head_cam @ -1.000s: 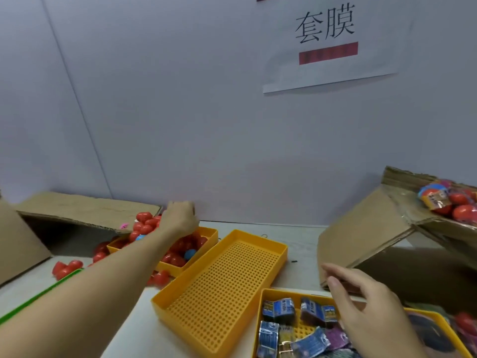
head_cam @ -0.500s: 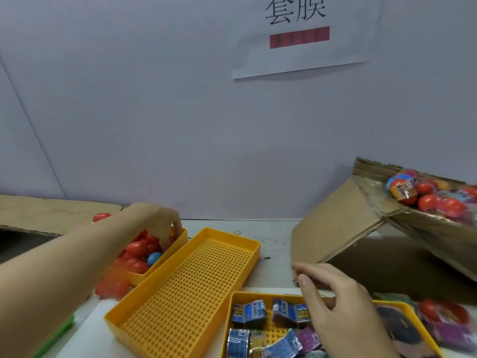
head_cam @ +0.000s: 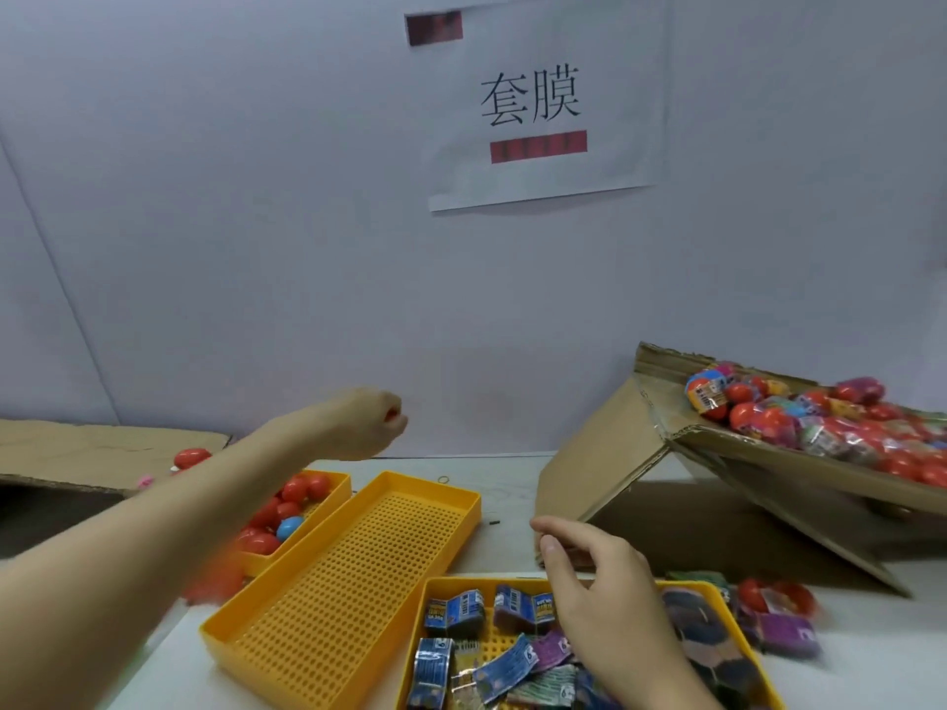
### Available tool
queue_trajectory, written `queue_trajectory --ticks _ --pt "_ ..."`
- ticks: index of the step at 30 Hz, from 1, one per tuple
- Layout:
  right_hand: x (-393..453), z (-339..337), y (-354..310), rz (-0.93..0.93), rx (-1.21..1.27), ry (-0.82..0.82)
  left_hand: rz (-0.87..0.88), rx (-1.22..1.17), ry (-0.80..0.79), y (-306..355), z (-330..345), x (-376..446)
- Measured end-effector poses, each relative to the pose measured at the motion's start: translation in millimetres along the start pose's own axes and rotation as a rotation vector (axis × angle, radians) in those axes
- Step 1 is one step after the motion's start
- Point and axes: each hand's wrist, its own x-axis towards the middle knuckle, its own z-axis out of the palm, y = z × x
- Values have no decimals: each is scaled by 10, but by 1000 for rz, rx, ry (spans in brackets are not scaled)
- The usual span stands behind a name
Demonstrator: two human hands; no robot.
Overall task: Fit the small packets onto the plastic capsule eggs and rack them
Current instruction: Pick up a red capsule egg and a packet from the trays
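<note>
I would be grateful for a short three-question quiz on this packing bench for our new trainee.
1. True or false: the perforated yellow tray in the middle holds nothing.
2. Where do the small packets lie? A) in the cardboard box B) in the near yellow tray C) on the wall sheet
3. Fill in: the left hand, raised above the bin of eggs, is curled round something ____ in colour.

Key: 1 true. 2 B; the right hand hovers over that tray with relaxed fingers, holding nothing. 3 red; only a sliver shows between the fingers, probably an egg.
</note>
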Motion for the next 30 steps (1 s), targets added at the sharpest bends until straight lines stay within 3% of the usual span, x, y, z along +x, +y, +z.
queue_trajectory --ticks 4,8,12,17,21,26,30 --pt "-24 -21 -37 21 -31 -62 12 -524 -36 661 -109 -337" --pt "-15 -38 -76 11 -37 -24 -69 -1119 62 1129 -201 -688" --pt "-12 -52 -32 25 -21 12 -187 -1710 48 1351 -55 -989" --pt "-5 -48 -12 -6 -11 29 -336 -2075 30 1147 444 -1202" --pt "3 -84 -27 -28 -84 -80 -395 -1890 141 982 703 -1185" --pt "-53 -97 -45 5 -268 -271 -175 -1357 256 993 804 -1186" --pt "-104 -84 -117 15 -351 -338 -83 -1115 354 1013 822 -1211"
